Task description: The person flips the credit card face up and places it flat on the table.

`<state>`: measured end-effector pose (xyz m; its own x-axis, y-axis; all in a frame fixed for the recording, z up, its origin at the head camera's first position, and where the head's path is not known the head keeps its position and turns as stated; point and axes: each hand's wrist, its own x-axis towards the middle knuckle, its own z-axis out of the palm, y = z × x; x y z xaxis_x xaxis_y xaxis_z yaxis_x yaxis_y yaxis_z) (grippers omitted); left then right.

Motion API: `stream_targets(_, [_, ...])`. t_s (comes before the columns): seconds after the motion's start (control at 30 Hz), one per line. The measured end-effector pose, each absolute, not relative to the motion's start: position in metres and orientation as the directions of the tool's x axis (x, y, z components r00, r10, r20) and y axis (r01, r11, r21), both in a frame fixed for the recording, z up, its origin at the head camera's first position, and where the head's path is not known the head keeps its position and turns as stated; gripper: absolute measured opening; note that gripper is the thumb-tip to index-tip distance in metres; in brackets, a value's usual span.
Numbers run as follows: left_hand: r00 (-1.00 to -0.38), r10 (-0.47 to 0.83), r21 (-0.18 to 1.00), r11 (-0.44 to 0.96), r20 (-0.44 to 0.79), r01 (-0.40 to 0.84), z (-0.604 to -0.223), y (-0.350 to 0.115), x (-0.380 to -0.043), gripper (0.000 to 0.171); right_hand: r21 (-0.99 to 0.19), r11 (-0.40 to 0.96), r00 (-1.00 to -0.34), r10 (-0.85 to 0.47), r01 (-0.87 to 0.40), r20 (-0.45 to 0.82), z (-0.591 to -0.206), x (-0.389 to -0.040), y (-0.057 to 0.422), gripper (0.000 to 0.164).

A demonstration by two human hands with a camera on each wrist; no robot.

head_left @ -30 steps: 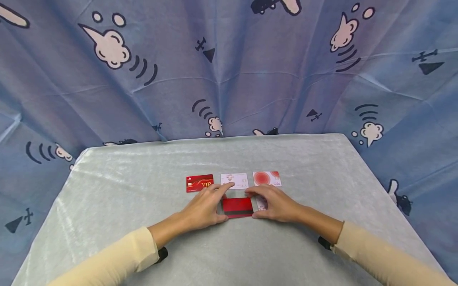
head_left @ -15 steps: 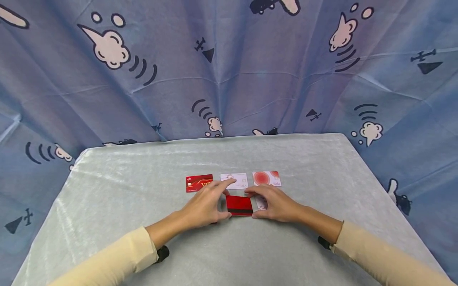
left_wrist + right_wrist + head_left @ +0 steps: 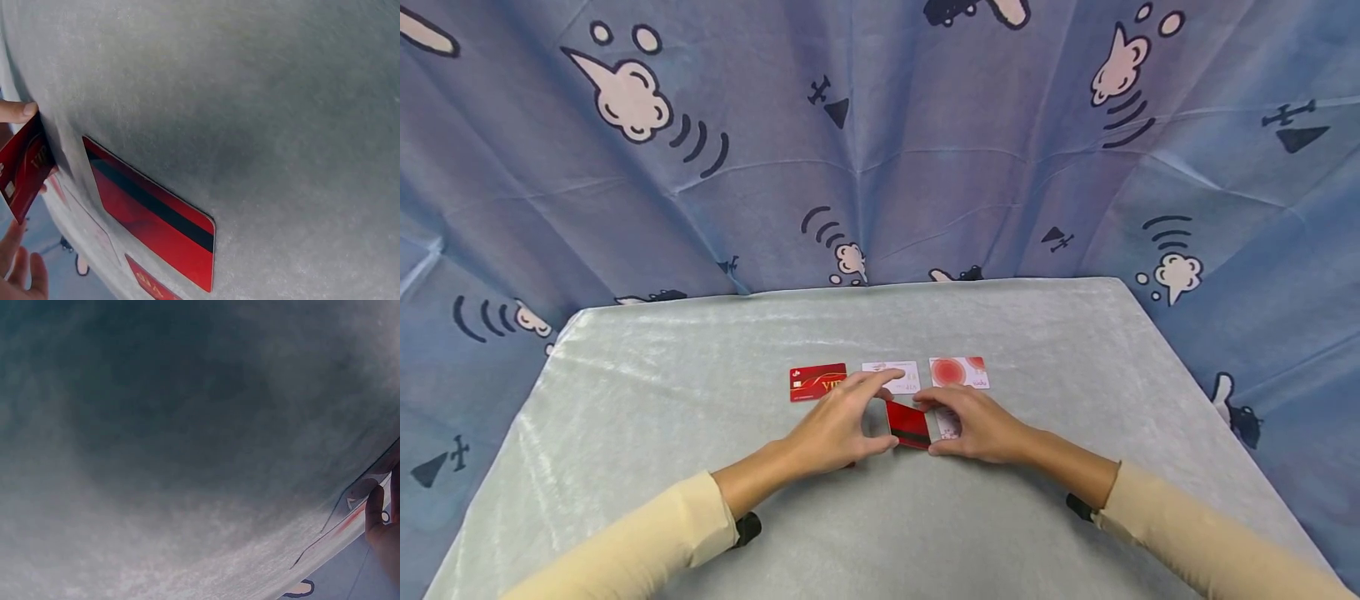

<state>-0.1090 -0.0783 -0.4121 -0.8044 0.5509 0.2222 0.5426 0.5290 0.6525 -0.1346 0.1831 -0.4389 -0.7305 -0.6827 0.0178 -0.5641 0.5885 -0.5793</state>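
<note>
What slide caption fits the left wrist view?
Left-hand fingers hold a tilted red VIP card; another red card lies stripe-up on grey cloth.

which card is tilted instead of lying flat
The black-striped red card between the left hand and right hand; it is tilted, while the other visible cards lie flat.

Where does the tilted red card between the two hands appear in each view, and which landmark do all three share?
Head: red card just right of centre, below mid-height, striped face showing.
Left wrist: red card at the left edge, mid-height, "VIP" face showing.
Right wrist: I cannot make it out.
Shared landmark: the blue curtain beyond the tablecloth.
</note>
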Motion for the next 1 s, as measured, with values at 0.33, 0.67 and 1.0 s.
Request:
stream_targets(0.33, [-0.794,0.544,0.677,0.479,0.272,0.559,-0.411,-0.074,-0.108,0.079,-0.565,0.577,-0.725,-0.687,-0.590,0.055,-0.441,-0.134,0.185,0.070])
stream_targets(0.67, [-0.803,0.539,0.677,0.495,0.252,0.545,-0.409,-0.073,-0.107,0.077,-0.602,0.545,-0.719,-0.691,-0.584,0.072,-0.443,-0.135,0.187,0.070])
stream_targets(1.0, [-0.794,0.544,0.659,0.496,0.272,0.565,-0.408,-0.072,-0.108,0.076,-0.696,0.451,-0.722,-0.677,-0.559,0.141,-0.437,-0.135,0.177,0.076])
